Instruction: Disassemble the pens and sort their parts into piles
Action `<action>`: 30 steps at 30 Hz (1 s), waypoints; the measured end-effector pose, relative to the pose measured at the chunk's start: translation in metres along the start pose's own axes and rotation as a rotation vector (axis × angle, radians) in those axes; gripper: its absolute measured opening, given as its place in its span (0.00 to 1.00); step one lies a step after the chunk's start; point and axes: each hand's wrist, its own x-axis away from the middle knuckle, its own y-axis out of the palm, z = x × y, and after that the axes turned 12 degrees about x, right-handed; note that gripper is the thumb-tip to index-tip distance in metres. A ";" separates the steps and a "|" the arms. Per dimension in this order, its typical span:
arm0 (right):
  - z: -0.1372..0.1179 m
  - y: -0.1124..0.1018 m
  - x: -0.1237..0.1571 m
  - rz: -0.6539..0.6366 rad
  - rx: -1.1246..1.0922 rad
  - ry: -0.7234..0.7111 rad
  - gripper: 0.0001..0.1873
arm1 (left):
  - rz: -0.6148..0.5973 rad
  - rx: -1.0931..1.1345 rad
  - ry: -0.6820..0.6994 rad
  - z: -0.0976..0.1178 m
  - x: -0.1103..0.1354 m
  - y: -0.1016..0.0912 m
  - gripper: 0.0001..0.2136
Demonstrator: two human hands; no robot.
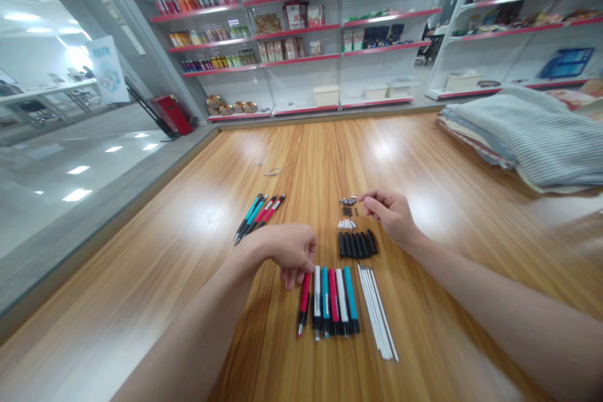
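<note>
My left hand [289, 251] is curled, its fingertips pinching the top of a red pen barrel [304, 303] at the left end of a row of red, white and teal pen barrels [335, 300] on the wooden table [188, 276]. My right hand [391, 213] is pinched over a small pile of dark springs [347, 203]; what its fingers hold is too small to make out. Below the springs lie small white tips [347, 224], a row of black grips [357, 244] and several white refills [377, 311]. Several finished pens [258, 217] lie to the left.
A stack of folded striped cloths [527, 132] sits at the right of the table. A small ring and clip [272, 171] lie farther back. Red-edged shop shelves [301, 31] with goods line the back wall. The table's left edge borders a glossy floor [70, 169].
</note>
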 end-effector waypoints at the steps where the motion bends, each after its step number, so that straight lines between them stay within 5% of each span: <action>1: 0.000 0.000 0.000 0.003 0.004 0.002 0.12 | -0.006 -0.001 0.001 0.000 0.000 0.000 0.05; 13: 0.000 0.000 0.000 0.000 0.009 -0.003 0.11 | 0.053 0.025 0.004 0.002 0.010 -0.003 0.05; 20: 0.001 0.000 0.000 -0.003 0.008 0.001 0.10 | 0.816 -0.217 0.038 -0.018 0.020 -0.042 0.11; 23: 0.001 0.000 0.000 0.005 0.006 0.002 0.10 | 0.961 -0.351 0.064 -0.029 0.016 -0.054 0.10; 26: 0.002 -0.001 0.000 0.008 0.004 0.003 0.10 | 0.916 -0.343 0.033 -0.029 0.016 -0.053 0.09; 30: 0.003 -0.001 -0.001 0.007 0.007 0.001 0.10 | 0.637 -0.295 -0.038 -0.014 0.023 -0.039 0.14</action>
